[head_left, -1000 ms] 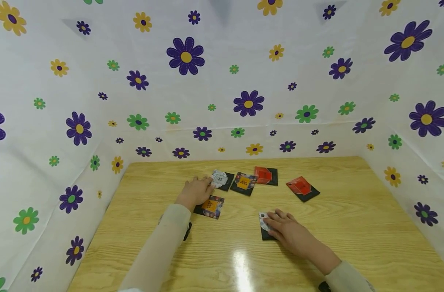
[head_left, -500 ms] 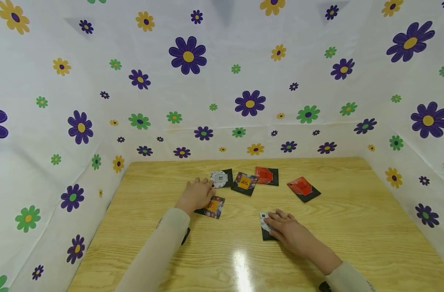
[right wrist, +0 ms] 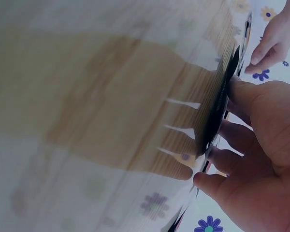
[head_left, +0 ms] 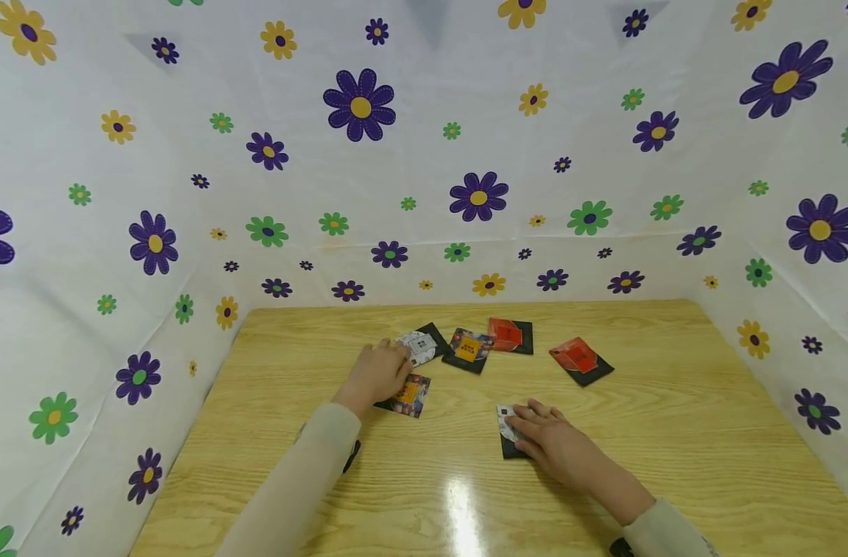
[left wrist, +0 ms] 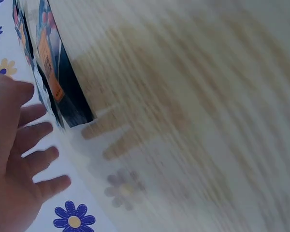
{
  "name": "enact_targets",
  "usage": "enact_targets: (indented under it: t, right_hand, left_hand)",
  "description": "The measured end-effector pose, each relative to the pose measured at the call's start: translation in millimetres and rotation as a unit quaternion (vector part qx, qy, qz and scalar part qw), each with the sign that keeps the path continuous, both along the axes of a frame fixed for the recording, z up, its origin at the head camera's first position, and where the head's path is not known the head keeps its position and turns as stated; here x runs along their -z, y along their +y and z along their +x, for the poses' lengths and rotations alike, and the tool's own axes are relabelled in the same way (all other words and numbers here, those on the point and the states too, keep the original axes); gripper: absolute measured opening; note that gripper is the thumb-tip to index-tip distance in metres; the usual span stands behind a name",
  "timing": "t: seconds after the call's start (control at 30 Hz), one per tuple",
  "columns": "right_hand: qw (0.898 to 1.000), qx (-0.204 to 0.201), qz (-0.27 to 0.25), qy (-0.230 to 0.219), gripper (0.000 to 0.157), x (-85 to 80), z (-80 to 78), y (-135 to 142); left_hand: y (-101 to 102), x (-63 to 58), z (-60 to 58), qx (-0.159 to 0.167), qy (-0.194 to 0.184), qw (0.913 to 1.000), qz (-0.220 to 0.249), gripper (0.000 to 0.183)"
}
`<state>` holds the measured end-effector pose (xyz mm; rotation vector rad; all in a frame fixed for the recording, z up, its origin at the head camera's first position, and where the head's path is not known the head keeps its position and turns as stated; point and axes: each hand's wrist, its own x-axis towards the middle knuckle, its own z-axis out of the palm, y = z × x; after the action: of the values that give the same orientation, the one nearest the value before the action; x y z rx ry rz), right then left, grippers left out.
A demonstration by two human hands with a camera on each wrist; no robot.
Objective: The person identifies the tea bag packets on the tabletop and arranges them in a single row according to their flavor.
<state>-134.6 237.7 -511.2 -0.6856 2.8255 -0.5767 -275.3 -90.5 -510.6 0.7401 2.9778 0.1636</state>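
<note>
Several small flat packets, each part printed and part black, lie on the wooden table. At the left, my left hand (head_left: 377,375) touches the near left edge of a white-and-black packet (head_left: 420,346) with its fingertips. Just below that hand lies an orange-and-black packet (head_left: 408,394), partly covered by it; in the left wrist view, this orange-printed packet (left wrist: 48,63) shows beside the hand's spread fingers. My right hand (head_left: 552,441) rests with extended fingers on another white-and-black packet (head_left: 507,432), hiding its right side. In the right wrist view, the black part (right wrist: 217,106) shows at the fingertips.
Behind the hands lie a second orange packet (head_left: 468,350), a red packet (head_left: 509,335) touching or overlapping its corner, and another red packet (head_left: 579,358) further right. White flower-printed cloth (head_left: 424,155) walls the table (head_left: 640,480) at the back and sides.
The white-and-black packet at the left hand has turned counter-clockwise, its black end swinging up and away. The left hand has shifted only slightly with it. My right hand stays in place.
</note>
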Motion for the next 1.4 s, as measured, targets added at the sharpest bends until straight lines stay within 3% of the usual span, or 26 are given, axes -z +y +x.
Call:
enact_targets:
  t: [0.1, 0.3, 0.5, 0.63, 0.9, 1.13, 1.4]
  right_hand:
    - [1.0, 0.0, -0.005, -0.004, 0.046, 0.0, 0.7, 1]
    - [1.0, -0.003, -0.002, 0.01, 0.046, 1.3, 1.0, 2]
    - [1.0, -0.004, -0.005, 0.011, 0.046, 2.6, 0.5, 1]
    - [1.0, -0.003, -0.007, 0.008, 0.046, 2.8, 0.7, 1]
    - [1.0, 0.001, -0.014, 0.014, 0.045, 3.3, 2.0, 3]
    - [1.0, 0.002, -0.012, 0.017, 0.044, 1.8, 2.4, 3]
    - [1.0, 0.003, -0.012, 0.019, 0.044, 2.1, 2.7, 1]
  left_hand:
    - [6, 1.0, -4.8, -0.026, 0.018, 0.9995, 0.008, 0.047]
    - [28, 0.4, -12.8, -0.08, -0.014, 0.9967, 0.0, 0.061]
    - [42, 0.9, -13.7, -0.096, -0.021, 0.9945, -0.036, 0.061]
    - [41, -0.1, -12.1, -0.087, -0.017, 0.9952, -0.042, 0.052]
    - [28, 3.9, -5.7, -0.059, -0.034, 0.9976, -0.01, 0.045]
    - [20, 1.7, 0.2, -0.017, -0.056, 0.9981, 0.019, 0.042]
    - [27, -1.4, 12.8, 0.009, -0.068, 0.9976, 0.009, 0.054]
